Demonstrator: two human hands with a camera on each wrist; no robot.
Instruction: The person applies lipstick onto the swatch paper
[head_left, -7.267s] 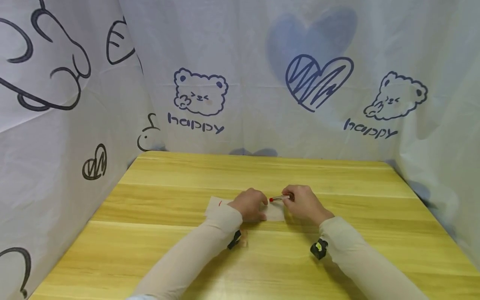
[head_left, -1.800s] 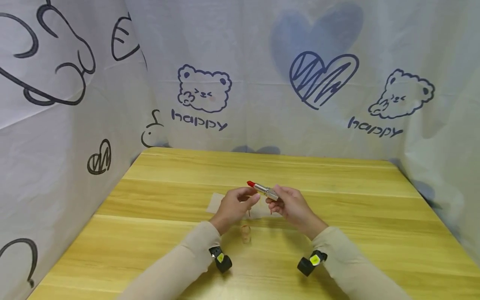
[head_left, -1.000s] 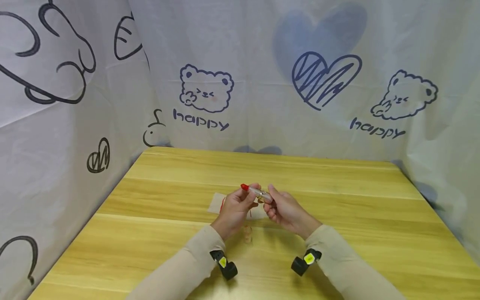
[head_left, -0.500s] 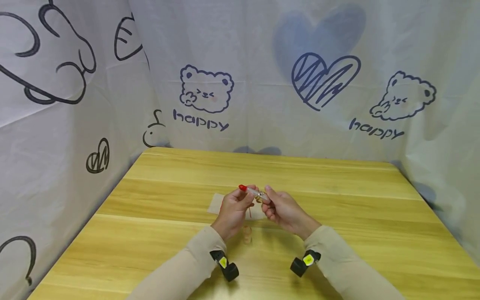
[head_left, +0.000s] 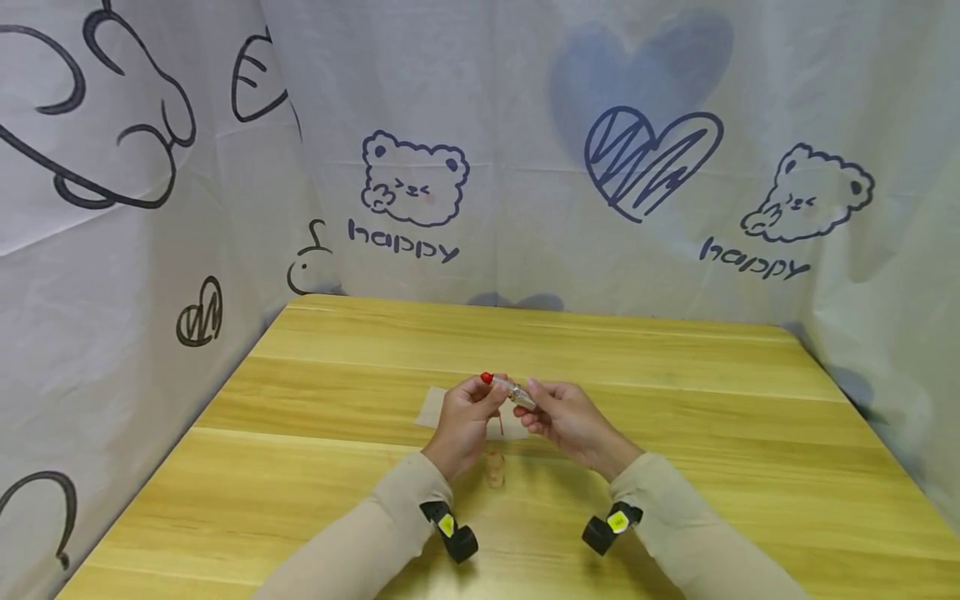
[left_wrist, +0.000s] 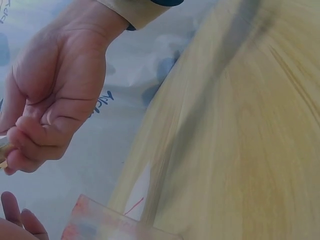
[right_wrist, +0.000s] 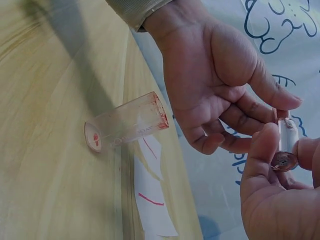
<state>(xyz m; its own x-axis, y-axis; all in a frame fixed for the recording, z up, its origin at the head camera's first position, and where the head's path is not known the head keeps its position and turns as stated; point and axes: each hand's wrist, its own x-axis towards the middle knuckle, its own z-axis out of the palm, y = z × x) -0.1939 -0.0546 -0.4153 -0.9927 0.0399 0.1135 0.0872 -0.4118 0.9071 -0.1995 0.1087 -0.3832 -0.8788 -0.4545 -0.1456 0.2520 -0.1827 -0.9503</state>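
In the head view a lipstick [head_left: 517, 393] with a red tip is held tilted in the air between both hands. My left hand [head_left: 463, 421] pinches its upper tube between thumb and fingers, just below the red tip. My right hand [head_left: 573, 423] grips the lower end, thumb on top, other fingers curled beneath. In the right wrist view the silver tube [right_wrist: 287, 137] shows between the fingertips; its red tip is hidden there. Below the hands, a clear cap [right_wrist: 127, 122] with red smears stands on the table.
White paper [head_left: 431, 407] lies on the wood-grain table [head_left: 337, 483] beyond the cap, partly behind the left hand. Red strokes [right_wrist: 151, 199] mark it. White cloth [head_left: 525, 225] with drawings encloses the back and sides.
Earlier the right hand held the lipstick low over the paper while the left hand rested there. Both hands rose, and the left took hold of the tube. Lately the red tip looks slightly shorter.
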